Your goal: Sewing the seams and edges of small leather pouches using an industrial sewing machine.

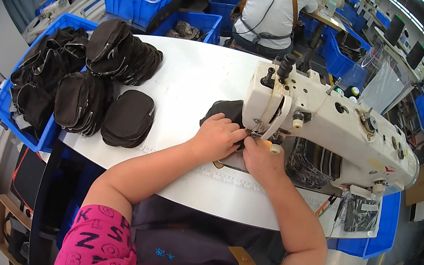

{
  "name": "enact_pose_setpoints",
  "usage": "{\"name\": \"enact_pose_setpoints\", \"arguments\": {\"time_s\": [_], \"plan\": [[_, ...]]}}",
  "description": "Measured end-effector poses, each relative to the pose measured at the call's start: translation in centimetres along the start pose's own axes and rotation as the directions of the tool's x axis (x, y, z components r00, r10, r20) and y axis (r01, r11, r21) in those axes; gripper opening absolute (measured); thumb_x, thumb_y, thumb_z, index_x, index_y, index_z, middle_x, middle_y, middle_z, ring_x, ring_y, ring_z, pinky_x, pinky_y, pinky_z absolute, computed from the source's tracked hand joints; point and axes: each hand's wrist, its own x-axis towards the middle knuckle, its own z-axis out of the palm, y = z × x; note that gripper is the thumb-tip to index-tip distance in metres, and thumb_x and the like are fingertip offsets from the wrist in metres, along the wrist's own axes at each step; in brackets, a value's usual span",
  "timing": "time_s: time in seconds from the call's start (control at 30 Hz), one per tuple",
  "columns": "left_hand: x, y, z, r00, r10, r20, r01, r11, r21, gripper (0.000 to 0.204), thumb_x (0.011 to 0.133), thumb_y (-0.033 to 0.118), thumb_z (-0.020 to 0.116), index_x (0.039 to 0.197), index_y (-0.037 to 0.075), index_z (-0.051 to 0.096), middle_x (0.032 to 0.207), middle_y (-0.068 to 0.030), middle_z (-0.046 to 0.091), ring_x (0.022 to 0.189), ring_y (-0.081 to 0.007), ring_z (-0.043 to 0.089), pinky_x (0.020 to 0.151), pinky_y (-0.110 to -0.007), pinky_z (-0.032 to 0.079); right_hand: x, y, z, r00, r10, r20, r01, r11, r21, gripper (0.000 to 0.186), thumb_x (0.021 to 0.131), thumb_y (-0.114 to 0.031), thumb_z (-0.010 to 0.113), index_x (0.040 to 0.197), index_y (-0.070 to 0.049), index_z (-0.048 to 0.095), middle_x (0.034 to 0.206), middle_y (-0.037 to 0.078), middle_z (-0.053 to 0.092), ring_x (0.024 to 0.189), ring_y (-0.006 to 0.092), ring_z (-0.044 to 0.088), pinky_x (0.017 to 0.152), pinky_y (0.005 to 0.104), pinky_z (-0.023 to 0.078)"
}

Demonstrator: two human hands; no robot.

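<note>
Head view. The left hand [219, 138] is lying over a dark fabric pouch [221, 110], fingers bent and close together, fingertips pointing at the needle area of the white sewing machine [330, 123]. The right hand [263, 160] is meeting it from the other side, thumb and fingers narrowed beside the presser foot; whether either hand is pinching or only pressing, I cannot tell. The pouch is sitting partly under the machine head, its near side covered by the hands. Inference: the two hands are flanking the needle to keep the cloth flat and steer its edge.

To the left, a single black pouch [129, 119] is lying apart on the white tabletop [188, 73], just beside two piles of similar pouches; more are filling a blue bin [3, 105]. Presumably, stacking there is keeping the sewing area free while leaving pieces within the left arm's reach.
</note>
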Motion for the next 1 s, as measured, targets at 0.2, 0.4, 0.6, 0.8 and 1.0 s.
{"name": "enact_pose_setpoints", "arguments": {"time_s": [0.2,0.4,0.6,0.8,1.0], "plan": [[-0.2,-0.3,0.3,1.0,0.004,-0.02,-0.005,0.999,-0.05,0.036,0.069,0.015,0.082,0.103,0.013,0.07,0.092,-0.0018,0.069,0.086,-0.0246,0.067,0.082,-0.037,0.052,-0.3,0.1,0.6,1.0,-0.01,-0.012,0.01,1.0,0.0,0.017,0.08,-0.015,0.075,0.083,-0.009,0.06,0.074,0.005,0.061,0.063,0.0263,0.066,0.054,0.0404,0.053],[-0.2,0.1,-1.6,0.98,-0.118,0.163,0.158,0.953,-0.259,0.029,0.083,0.019,0.073,0.11,0.008,0.069,0.101,-0.01,0.07,0.095,-0.0313,0.067,0.09,-0.039,0.052,-0.7,-0.1,1.5,0.999,-0.04,-0.001,0.039,0.976,-0.216,0.014,0.075,-0.011,0.073,0.082,-0.011,0.061,0.079,0.004,0.061,0.066,0.0239,0.066,0.052,0.0382,0.052],[0.6,-3.4,-2.0,0.953,0.048,0.3,0.113,0.861,-0.496,0.027,0.101,0.024,0.061,0.124,0.011,0.069,0.105,-0.0112,0.068,0.101,-0.0326,0.064,0.091,-0.043,0.052,-0.6,0.3,0.9,0.994,-0.112,-0.013,0.108,0.977,-0.183,0.014,0.074,-0.01,0.071,0.083,-0.013,0.061,0.08,0.002,0.057,0.066,0.0214,0.063,0.053,0.034,0.05],[2.3,-3.5,-2.5,0.875,0.048,0.482,0.205,0.865,-0.457,0.024,0.097,0.02,0.068,0.119,0.012,0.07,0.104,-0.0104,0.069,0.104,-0.031,0.064,0.09,-0.042,0.053,-1.2,0.3,1.0,0.994,-0.096,0.048,0.103,0.98,-0.172,0.015,0.075,-0.009,0.071,0.086,-0.014,0.061,0.082,0.001,0.057,0.068,0.0208,0.063,0.054,0.0347,0.05],[1.6,-4.1,-1.6,0.893,-0.003,0.451,0.249,0.837,-0.487,0.018,0.094,0.016,0.071,0.111,0.01,0.072,0.105,-0.0092,0.07,0.104,-0.0308,0.065,0.089,-0.041,0.053,-2.0,-0.9,-0.6,0.98,-0.073,0.184,0.095,0.989,-0.114,0.024,0.079,-0.012,0.07,0.103,-0.008,0.068,0.081,0.002,0.06,0.067,0.0197,0.065,0.052,0.0358,0.051]]}}
